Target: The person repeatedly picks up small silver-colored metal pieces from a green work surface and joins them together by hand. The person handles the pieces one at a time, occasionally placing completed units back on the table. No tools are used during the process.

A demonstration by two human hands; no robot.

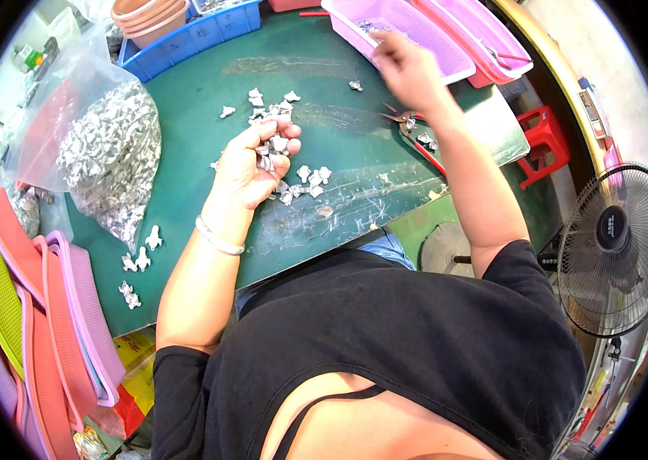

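My left hand [251, 161] rests on the green table [209, 92], fingers curled around a clump of small silver metal parts [272, 146]. More of these parts lie loose on the table just beyond it [270, 103] and beside it [310, 178]. My right hand [408, 69] is stretched out, blurred, at the near edge of a pink mesh basket [435, 42] that has a few silver parts inside; whether it holds anything I cannot tell. Red-handled pliers [416, 138] lie on the table under my right forearm.
A clear plastic bag [109, 153] full of silver parts sits at the left. Stacked pink, orange and green trays [40, 307] lean at the lower left. A blue crate [193, 34] with a stack of plastic pots stands at the back. A floor fan [611, 245] and red stool [542, 138] are on the right.
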